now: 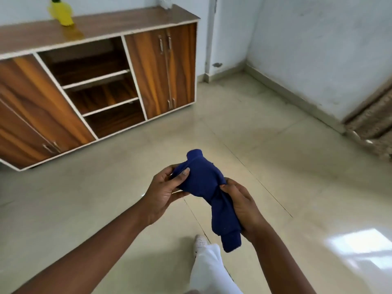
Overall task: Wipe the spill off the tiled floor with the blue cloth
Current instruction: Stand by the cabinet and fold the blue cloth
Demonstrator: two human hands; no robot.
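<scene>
I hold a bunched dark blue cloth in front of me, well above the beige tiled floor. My left hand pinches its upper end with the thumb on top. My right hand grips its lower part, and a rolled end hangs below that hand. I cannot make out a spill on the glossy tiles.
A low wooden cabinet with open middle shelves stands at the left, with a yellow vase on top. White walls close the room's corner at the right. My white trouser leg and shoe are below my hands. Sunlight glares on the tiles at the lower right.
</scene>
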